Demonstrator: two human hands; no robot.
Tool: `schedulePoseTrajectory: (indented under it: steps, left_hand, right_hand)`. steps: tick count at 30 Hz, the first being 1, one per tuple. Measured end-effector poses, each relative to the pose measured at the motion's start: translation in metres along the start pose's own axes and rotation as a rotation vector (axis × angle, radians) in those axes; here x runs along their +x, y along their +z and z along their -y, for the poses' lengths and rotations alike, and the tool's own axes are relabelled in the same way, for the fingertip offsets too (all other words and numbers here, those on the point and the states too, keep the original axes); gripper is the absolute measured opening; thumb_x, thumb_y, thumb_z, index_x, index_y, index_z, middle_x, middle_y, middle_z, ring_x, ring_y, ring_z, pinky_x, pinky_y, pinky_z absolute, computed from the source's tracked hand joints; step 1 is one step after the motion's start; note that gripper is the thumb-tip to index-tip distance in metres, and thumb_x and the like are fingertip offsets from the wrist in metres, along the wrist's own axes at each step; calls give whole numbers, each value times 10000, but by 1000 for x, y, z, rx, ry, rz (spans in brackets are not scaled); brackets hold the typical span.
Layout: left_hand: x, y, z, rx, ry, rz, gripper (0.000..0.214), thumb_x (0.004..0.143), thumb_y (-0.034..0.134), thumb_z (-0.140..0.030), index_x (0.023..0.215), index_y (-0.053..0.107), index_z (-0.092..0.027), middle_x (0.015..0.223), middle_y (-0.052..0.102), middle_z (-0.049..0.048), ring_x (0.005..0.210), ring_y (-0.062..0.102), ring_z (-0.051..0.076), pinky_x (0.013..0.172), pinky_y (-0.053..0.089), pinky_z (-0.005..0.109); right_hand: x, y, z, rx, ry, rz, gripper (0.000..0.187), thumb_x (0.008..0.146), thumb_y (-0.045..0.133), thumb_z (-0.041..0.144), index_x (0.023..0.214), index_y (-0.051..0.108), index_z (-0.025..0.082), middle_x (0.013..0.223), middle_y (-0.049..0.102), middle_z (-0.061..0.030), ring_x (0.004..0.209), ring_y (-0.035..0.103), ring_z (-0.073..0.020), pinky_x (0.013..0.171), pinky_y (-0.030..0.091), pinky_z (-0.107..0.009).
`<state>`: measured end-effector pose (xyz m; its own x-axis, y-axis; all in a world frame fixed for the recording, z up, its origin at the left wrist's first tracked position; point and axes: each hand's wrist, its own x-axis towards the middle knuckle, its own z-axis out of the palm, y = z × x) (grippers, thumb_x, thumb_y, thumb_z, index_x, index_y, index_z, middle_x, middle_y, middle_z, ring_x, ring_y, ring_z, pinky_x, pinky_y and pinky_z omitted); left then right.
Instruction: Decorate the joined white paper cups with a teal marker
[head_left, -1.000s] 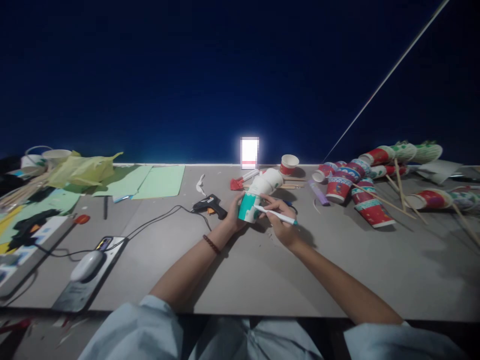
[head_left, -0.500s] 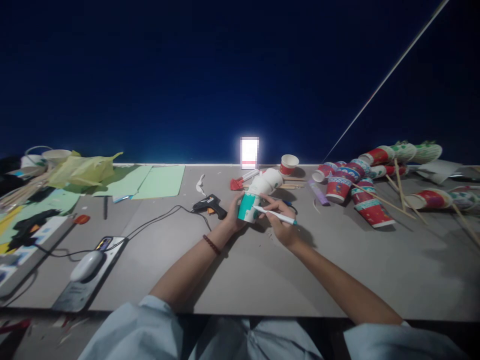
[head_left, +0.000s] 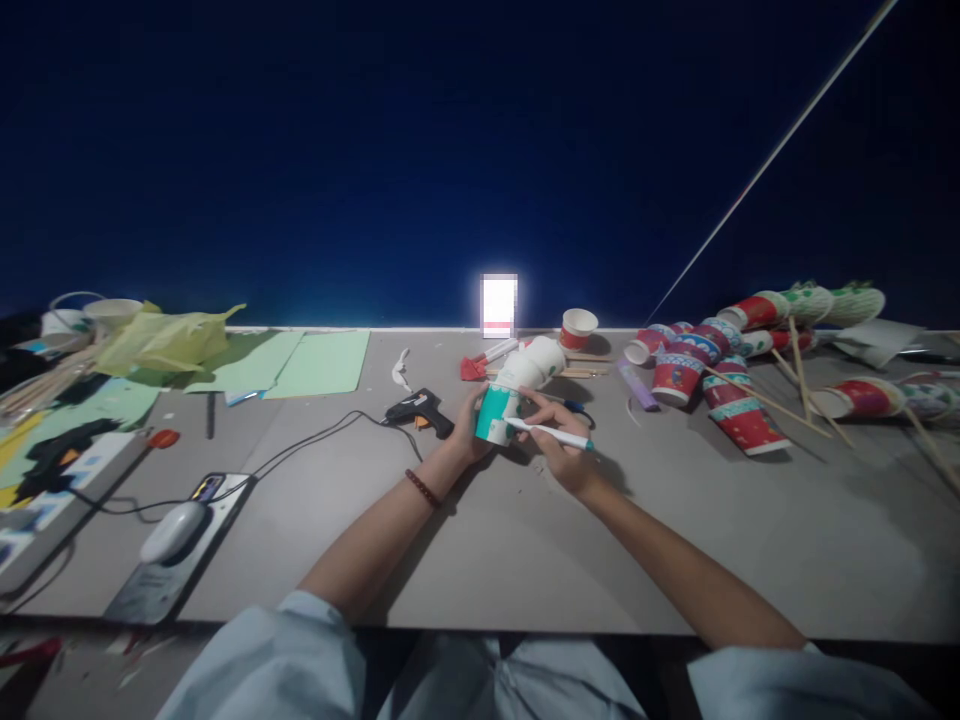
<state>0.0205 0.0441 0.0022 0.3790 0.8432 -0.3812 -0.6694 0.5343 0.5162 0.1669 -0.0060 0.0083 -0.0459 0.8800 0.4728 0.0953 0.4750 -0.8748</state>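
Note:
My left hand [head_left: 469, 432] is wrapped round a teal and white paper cup [head_left: 497, 413] held on its side above the grey table [head_left: 487, 540]. A beaded bracelet sits on that wrist. My right hand [head_left: 559, 445] pinches a white pen with a teal end [head_left: 553, 435], its tip touching the cup's side. A second white cup [head_left: 534, 364] lies just behind the held one.
A black glue gun [head_left: 420, 410] with its cable lies left of the cup. Several red patterned cups [head_left: 705, 375] and wooden sticks lie at the right. Green paper sheets [head_left: 315, 362], a mouse [head_left: 174, 531] and a bright phone screen [head_left: 499, 305] are also on the table.
The pen has tilted slightly flatter against the cup; both hands and the cup stay in nearly the same place.

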Motion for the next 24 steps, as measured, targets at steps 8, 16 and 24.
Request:
schedulePoseTrajectory:
  steps: [8, 16, 24]
  left_hand:
    - [-2, 1, -1, 20, -15, 13, 312, 826, 546, -411, 782, 651, -121, 630, 659, 70, 486, 600, 183, 460, 451, 290]
    - [1, -2, 1, 1, 4, 18, 305, 786, 610, -419, 812, 658, -119, 691, 683, 79, 554, 627, 186, 528, 486, 290]
    - [-2, 0, -1, 3, 0, -1, 290, 791, 609, -413, 777, 649, -127, 625, 656, 57, 495, 598, 174, 475, 450, 277]
  right_hand:
    - [1, 1, -5, 49, -14, -60, 77, 870, 575, 316, 827, 596, 255, 631, 697, -32, 1207, 615, -291, 860, 549, -441]
    - [-1, -1, 1, -1, 33, 12, 112, 833, 601, 320, 749, 607, 246, 891, 769, -83, 999, 709, -293, 842, 563, -435]
    - [0, 0, -5, 45, 0, -27, 127, 866, 586, 354, 819, 609, 237, 807, 750, -89, 1187, 620, -299, 813, 563, -419]
